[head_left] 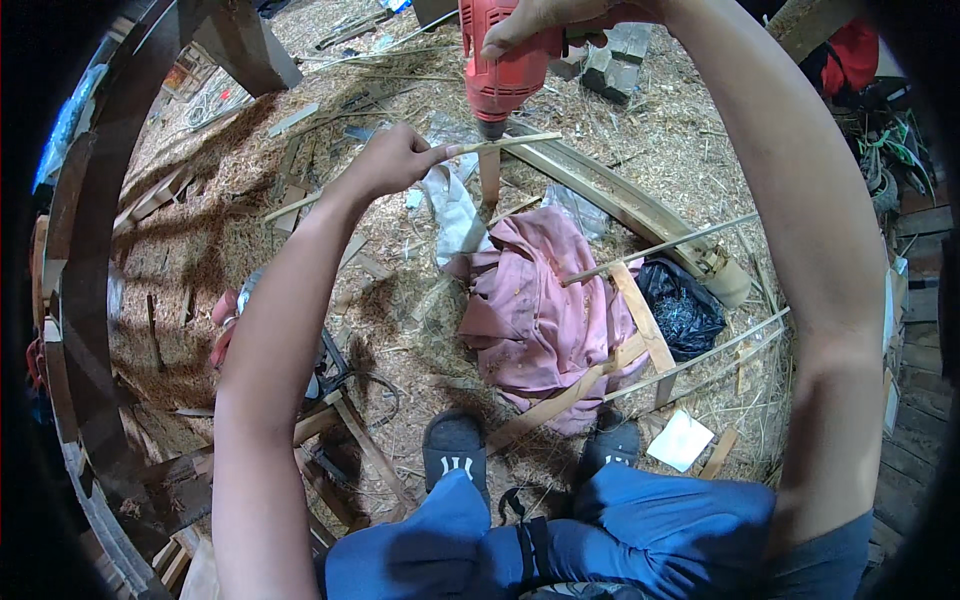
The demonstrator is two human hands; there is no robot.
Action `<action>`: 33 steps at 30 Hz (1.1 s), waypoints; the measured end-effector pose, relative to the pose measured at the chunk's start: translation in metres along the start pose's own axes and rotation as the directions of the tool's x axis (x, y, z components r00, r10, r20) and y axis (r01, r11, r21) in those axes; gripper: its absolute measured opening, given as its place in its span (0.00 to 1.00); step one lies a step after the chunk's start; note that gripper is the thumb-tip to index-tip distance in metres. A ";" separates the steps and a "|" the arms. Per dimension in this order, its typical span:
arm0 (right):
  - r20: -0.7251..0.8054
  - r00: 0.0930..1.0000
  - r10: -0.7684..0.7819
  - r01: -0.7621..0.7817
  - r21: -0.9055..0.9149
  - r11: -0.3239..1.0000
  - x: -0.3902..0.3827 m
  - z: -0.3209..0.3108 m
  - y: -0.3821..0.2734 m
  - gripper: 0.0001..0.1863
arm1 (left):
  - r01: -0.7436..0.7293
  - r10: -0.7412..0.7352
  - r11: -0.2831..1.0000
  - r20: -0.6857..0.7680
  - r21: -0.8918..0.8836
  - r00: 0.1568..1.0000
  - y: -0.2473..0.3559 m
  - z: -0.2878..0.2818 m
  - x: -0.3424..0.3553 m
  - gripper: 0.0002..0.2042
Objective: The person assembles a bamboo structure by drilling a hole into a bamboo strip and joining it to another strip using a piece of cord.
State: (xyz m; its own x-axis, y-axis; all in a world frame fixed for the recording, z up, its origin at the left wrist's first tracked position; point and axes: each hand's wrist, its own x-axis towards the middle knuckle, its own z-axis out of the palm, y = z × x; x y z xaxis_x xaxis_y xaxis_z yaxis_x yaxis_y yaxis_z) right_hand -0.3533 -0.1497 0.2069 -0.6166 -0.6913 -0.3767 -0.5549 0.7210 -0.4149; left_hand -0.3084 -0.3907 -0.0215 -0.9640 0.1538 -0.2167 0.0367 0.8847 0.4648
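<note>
Wood strip (535,139): thin, pale, held out above the floor at the upper middle of the view, just under the nose of the red drill (505,85). Left hand (398,160) pinches the strip's near end, thumb along it. Right hand (563,14) is wrapped about the drill body from above; trigger finger cannot be made out. Drill points downward; bit tip and its contact with the strip not visible. A brown wood piece (489,178) shows below the strip; touching or apart, cannot tell.

Step in hand, judged: placing the drill over the strip for boring or driving. Next move seems to call for a firm pinch, the drill kept square, and fingers clear of the bit.

Farther out: long beam (600,188), pink cloth (535,300), black bag (680,315) beside it, shavings (205,260) over the floor.
</note>
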 end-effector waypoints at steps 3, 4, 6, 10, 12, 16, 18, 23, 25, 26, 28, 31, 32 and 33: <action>0.045 0.999 0.026 -0.029 0.062 0.998 -0.001 -0.001 0.008 0.20 | 0.016 -0.016 1.000 0.013 0.002 1.000 0.000 0.001 0.003 0.31; 0.076 0.997 0.007 -0.018 0.141 0.990 0.004 0.001 0.014 0.20 | 0.023 -0.023 1.000 0.012 0.011 1.000 -0.001 -0.001 0.000 0.31; 0.041 0.999 -0.030 0.026 0.105 0.994 0.015 0.005 0.022 0.20 | 0.036 -0.036 0.999 0.008 -0.032 0.999 -0.002 -0.004 -0.007 0.32; -0.018 1.000 0.004 -0.003 0.069 0.998 -0.015 -0.001 0.012 0.21 | 0.006 -0.007 1.000 0.012 0.025 1.000 0.008 -0.001 0.003 0.32; -0.047 0.999 -0.006 0.008 0.055 0.998 -0.018 0.000 0.011 0.22 | -0.004 0.003 1.000 0.017 0.028 1.000 0.006 -0.002 0.002 0.33; -0.127 0.990 -0.068 0.054 -0.117 0.992 -0.019 -0.004 0.006 0.27 | -0.013 0.013 1.000 0.012 0.029 1.000 0.001 -0.005 -0.002 0.33; -0.117 0.988 -0.097 0.086 -0.100 0.991 -0.034 -0.015 0.005 0.28 | -0.022 0.021 1.000 0.047 0.007 0.999 0.000 -0.004 0.000 0.31; -0.313 0.935 -0.169 0.080 -0.277 0.958 -0.035 -0.009 0.015 0.28 | 0.002 0.002 0.998 0.052 -0.066 0.999 0.003 -0.003 -0.009 0.28; -0.353 0.925 -0.142 0.072 -0.205 0.976 -0.037 -0.002 0.018 0.28 | 0.026 -0.022 0.995 0.041 -0.101 0.999 0.004 -0.006 -0.014 0.28; -0.388 0.919 -0.068 0.005 -0.160 0.987 -0.050 -0.006 0.020 0.28 | -0.018 0.023 0.994 0.044 -0.112 0.999 0.019 0.000 -0.005 0.28; -0.444 0.889 -0.110 0.027 -0.191 0.981 -0.035 0.001 0.043 0.27 | 0.008 -0.005 0.997 0.046 -0.070 0.999 0.013 -0.003 -0.012 0.28; -0.465 0.885 -0.030 -0.029 -0.119 0.992 -0.042 0.005 0.034 0.25 | -0.009 0.009 0.991 0.001 -0.134 1.000 -0.009 0.003 -0.012 0.29; -0.470 0.882 -0.020 -0.013 -0.066 0.998 -0.048 0.008 0.036 0.25 | 0.008 -0.005 0.995 0.027 -0.102 1.000 -0.004 0.003 -0.010 0.30; -0.475 0.880 -0.010 0.005 -0.013 1.000 -0.053 0.008 0.044 0.25 | 0.025 -0.021 0.997 0.053 -0.068 0.998 0.000 0.003 -0.008 0.31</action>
State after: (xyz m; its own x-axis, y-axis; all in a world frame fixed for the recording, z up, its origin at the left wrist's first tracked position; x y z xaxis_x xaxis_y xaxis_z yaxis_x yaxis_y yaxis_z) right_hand -0.3402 -0.0822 0.2018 -0.8023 -0.5932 0.0666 -0.5648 0.7184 -0.4061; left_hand -0.2997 -0.3909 -0.0221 -0.9494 0.1580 -0.2713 -0.0052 0.8562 0.5166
